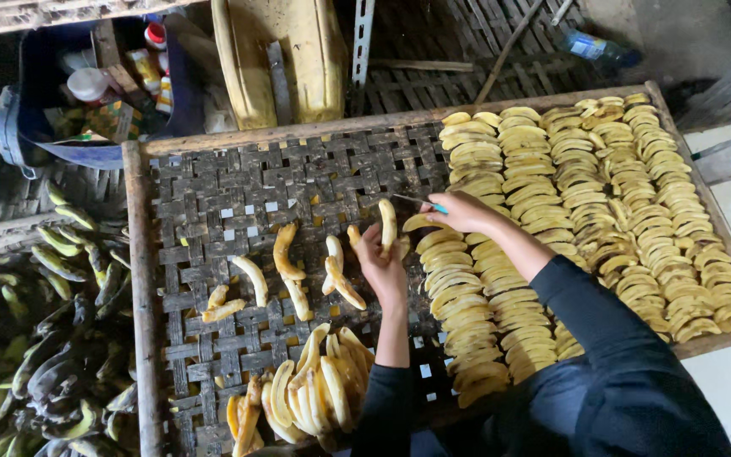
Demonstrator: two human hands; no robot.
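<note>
My left hand [382,264] holds a peeled banana [388,224] upright over a woven bamboo drying tray [213,199]. My right hand [463,211] grips a small knife with a blue handle [423,202], its blade pointing left toward the banana. Several peeled whole bananas [285,254] lie loose on the tray to the left of my hands. A pile of banana slices [315,389] sits at the tray's near edge. Neat rows of sliced banana [585,195] cover the right half of the tray.
Green unpeeled bananas and peels [52,338] lie heaped to the left of the tray. A yellow jerrycan [285,55] and a blue bag of bottles [103,85] stand behind it. A plastic bottle [594,46] lies at the far right.
</note>
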